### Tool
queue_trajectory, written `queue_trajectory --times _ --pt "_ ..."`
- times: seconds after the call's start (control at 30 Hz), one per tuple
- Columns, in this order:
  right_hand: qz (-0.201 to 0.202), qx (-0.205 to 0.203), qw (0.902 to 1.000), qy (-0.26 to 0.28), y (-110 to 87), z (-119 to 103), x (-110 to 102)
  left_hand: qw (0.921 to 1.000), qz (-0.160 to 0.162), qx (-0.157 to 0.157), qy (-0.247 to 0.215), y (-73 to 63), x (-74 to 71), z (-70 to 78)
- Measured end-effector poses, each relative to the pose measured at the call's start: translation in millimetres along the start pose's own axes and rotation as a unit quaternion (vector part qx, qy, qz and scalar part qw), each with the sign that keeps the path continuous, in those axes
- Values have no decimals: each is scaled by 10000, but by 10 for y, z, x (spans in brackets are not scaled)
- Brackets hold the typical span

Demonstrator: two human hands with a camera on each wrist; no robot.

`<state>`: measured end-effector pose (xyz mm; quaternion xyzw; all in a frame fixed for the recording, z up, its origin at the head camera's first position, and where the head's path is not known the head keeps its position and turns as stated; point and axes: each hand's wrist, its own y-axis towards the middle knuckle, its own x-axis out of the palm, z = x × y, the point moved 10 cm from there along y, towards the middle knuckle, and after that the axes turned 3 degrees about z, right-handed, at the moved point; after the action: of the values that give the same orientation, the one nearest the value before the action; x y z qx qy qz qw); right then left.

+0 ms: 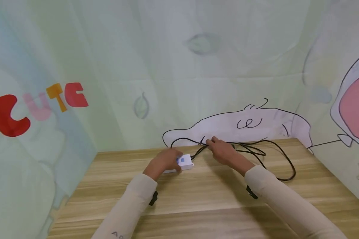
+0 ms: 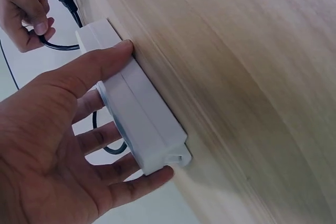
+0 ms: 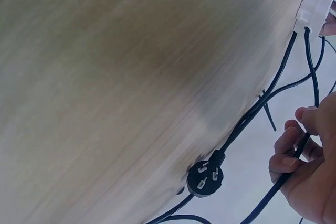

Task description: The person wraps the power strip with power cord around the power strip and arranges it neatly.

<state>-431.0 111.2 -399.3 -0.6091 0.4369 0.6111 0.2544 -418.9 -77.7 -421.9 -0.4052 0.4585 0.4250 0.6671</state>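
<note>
On the table, my left hand [image 1: 164,161] grips a white power strip [image 1: 185,162]. The left wrist view shows the thumb along one long side and the fingers around the other, near an end with a small mounting tab [image 2: 181,158]. A black power cord [image 3: 315,80] leaves the strip's other end. My right hand [image 1: 224,152] holds this cord between thumb and curled fingers, a short way right of the strip. Beside it, a black three-pin plug [image 3: 205,178] lies with its prongs showing. The strip's top face is mostly hidden by the left hand in the head view.
Loose loops of cord [image 1: 294,169] spread over the right rear of the wooden table [image 1: 197,199]. A thin black tie end [image 3: 269,114] sticks out from the cord. Printed curtains [image 1: 167,66] stand right behind the table's back edge.
</note>
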Motion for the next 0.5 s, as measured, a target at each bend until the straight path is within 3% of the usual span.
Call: queue_trajectory --times 0.27,0.5 --pt "-219 138 9995 -173 -30 -15 -14 9992 -127 324 215 -45 8 15" --pt "-149 199 9992 -300 -62 -10 -53 9981 116 569 209 -61 27 14"
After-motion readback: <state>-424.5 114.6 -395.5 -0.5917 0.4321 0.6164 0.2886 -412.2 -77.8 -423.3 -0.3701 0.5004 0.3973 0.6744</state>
